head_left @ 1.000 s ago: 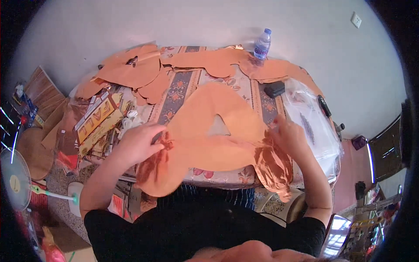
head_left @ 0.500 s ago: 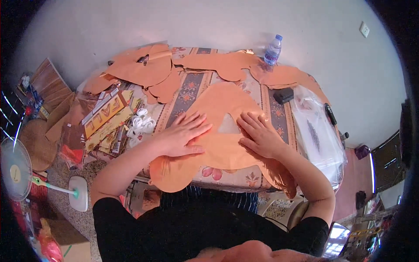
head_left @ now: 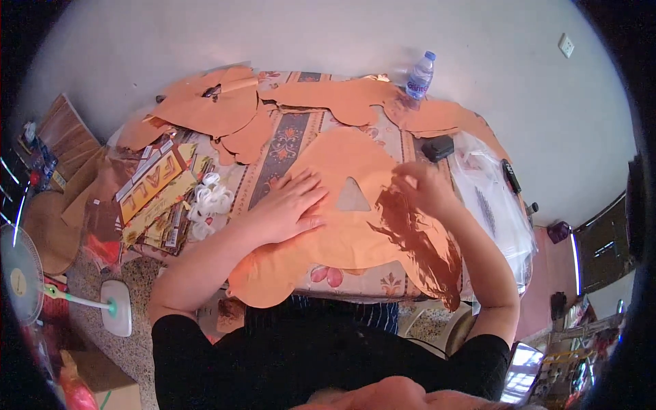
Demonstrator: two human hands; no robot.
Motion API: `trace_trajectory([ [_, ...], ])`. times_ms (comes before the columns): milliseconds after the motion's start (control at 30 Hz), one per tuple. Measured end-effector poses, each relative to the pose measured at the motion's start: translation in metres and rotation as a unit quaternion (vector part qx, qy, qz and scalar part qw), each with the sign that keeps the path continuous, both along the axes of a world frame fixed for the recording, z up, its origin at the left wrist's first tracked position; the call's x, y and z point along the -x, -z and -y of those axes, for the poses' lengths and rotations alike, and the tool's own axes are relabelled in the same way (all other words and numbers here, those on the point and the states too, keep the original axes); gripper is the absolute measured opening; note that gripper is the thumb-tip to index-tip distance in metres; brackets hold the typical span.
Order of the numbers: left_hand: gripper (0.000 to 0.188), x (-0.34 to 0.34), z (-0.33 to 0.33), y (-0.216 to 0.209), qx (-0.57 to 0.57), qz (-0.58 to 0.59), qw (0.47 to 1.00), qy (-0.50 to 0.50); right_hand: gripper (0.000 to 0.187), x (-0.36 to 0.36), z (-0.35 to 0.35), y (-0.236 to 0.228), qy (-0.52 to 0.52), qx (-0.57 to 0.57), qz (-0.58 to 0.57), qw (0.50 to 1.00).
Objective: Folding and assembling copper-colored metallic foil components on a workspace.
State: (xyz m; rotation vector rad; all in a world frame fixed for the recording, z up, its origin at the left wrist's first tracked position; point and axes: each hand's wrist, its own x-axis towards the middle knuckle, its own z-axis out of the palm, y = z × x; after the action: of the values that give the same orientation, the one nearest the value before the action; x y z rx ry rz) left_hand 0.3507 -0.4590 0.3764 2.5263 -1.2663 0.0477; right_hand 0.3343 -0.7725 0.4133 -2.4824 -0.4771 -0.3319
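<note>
A deflated orange foil balloon [head_left: 342,157], with a triangular hole and two rounded legs, lies flat at the near side of the table. Its right leg [head_left: 427,256] is creased and shines copper. My left hand [head_left: 294,208] rests palm down on the balloon's left side, fingers stretched out. Over its upper right edge, my right hand [head_left: 424,190] is raised with fingers curled towards the thumb; whether anything is between them is hidden. More flat orange foil balloons lie behind, one group at the far left [head_left: 212,109] and others [head_left: 314,96] along the back edge.
A water bottle [head_left: 420,76] stands at the back. To the right are a black object [head_left: 437,147], clear plastic bags [head_left: 488,212] and a black marker [head_left: 510,176]. Printed packets [head_left: 154,184] and white ribbon rolls [head_left: 212,195] lie left. A fan [head_left: 116,307] is beside the table.
My right hand has lifted off the balloon and curled its fingers, exposing creased shiny foil on the right side. My left hand stays flat in about the same place.
</note>
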Motion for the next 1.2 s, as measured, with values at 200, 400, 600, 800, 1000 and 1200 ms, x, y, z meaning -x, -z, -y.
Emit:
trace_trajectory([
  [200,0.061,0.002,-0.001,0.005,-0.005,0.015,1.000,-0.007,0.021,-0.013,0.030,0.015,-0.007,0.160,0.087,0.983],
  [400,0.059,0.001,0.000,0.005,0.002,0.012,1.000,-0.013,0.035,-0.065,0.083,-0.002,0.134,0.419,0.117,0.891],
  [600,0.061,0.001,-0.001,0.004,0.012,0.015,1.000,-0.016,0.034,-0.095,0.082,0.019,0.150,0.512,0.078,0.842],
  [800,0.063,0.002,0.000,0.002,0.014,0.029,0.999,-0.010,0.041,-0.089,0.083,0.010,0.132,0.509,0.090,0.846],
  [1000,0.063,0.000,-0.004,0.006,0.020,0.034,0.999,-0.010,0.042,-0.061,0.061,-0.013,0.062,0.419,0.179,0.888],
  [1200,0.062,0.001,-0.003,0.005,0.029,0.030,0.999,-0.006,0.031,-0.049,0.055,0.007,0.001,0.383,0.208,0.900],
])
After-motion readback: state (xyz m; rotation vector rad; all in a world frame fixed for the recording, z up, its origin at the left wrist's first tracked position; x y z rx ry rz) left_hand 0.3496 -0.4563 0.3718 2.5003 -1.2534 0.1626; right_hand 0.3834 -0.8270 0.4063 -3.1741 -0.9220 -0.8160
